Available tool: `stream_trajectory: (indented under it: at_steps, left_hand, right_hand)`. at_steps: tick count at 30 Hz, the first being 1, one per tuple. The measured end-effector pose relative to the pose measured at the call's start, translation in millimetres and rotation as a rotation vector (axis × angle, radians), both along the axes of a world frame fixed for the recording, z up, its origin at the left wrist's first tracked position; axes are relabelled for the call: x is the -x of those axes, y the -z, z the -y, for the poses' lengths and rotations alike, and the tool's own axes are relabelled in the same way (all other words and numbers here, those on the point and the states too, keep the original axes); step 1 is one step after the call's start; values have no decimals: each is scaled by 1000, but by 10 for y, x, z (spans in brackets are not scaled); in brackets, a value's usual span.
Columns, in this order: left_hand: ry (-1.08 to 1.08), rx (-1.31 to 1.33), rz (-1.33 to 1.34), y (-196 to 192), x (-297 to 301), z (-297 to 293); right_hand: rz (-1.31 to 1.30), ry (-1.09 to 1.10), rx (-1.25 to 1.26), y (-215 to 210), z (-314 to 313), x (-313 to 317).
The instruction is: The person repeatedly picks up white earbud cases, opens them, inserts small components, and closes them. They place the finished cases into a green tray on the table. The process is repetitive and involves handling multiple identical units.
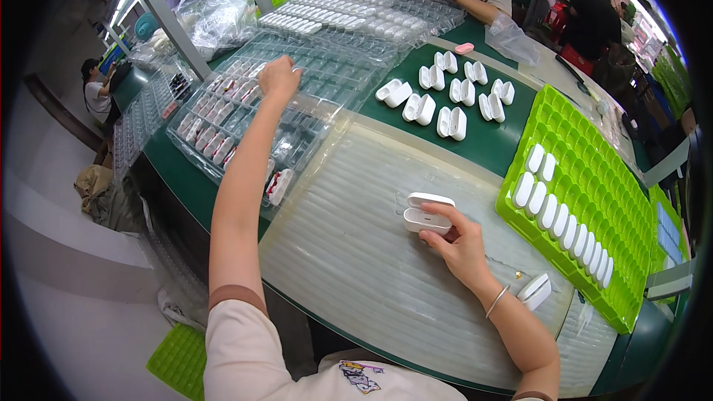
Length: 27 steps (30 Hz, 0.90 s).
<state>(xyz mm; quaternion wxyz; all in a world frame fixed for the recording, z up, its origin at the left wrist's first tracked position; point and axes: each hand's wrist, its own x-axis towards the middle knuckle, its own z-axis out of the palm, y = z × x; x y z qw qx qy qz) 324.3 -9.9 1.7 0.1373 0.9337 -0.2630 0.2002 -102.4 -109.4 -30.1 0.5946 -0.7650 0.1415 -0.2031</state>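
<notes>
On the left, a clear compartment tray [297, 122] bears rows of small white pieces [221, 145], some with dark red showing. The left hand [278, 80] is over its far part, fingers curled narrow; a sliver of white shows beside them, but I cannot tell whether they grip it. Behind, more clear trays [334, 15] carry white pieces.

In the middle, above the pale ribbed mat [334, 200] on the worktop [475, 142], the white case [425, 227] stands open in the right hand [464, 245], its right end pinched between thumb and fingers. The step in hand seems to be working at the tray with the left while the right holds this case ready; the next move likely calls for a light, exact left pinch and a steady right grip.

Beyond it sit other open cases [463, 91]. Near the right wrist lies another white case, its far side unseen. Rightmost, a lime-green tray [594, 156] holds closed white cases [548, 208] along its near-left side.

The right fingers cover part of the held case, the left hand hides the compartments beneath it, and the co-worker at the top is cut off.
</notes>
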Motion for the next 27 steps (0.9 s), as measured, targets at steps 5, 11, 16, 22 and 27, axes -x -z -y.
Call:
stream_trajectory:
  at_steps: [5, 11, 16, 22, 27]
  left_hand:
    - [-135, -131, -78, 9, -140, 84]
    - [529, 850, -967, -81, 1138, 320]
    - [804, 745, -1497, -38, 2653, 242]
    - [876, 634, -1450, -68, 2806, 118]
    - [959, 582, -1312, -62, 2836, 64]
  right_hand:
    - [-13, 9, 36, -19, 46, 36]
    - [42, 129, -47, -15, 26, 11]
    - [66, 168, -156, 1, 54, 152]
    - [38, 152, -81, 17, 29, 269]
    - [17, 136, -84, -19, 45, 271]
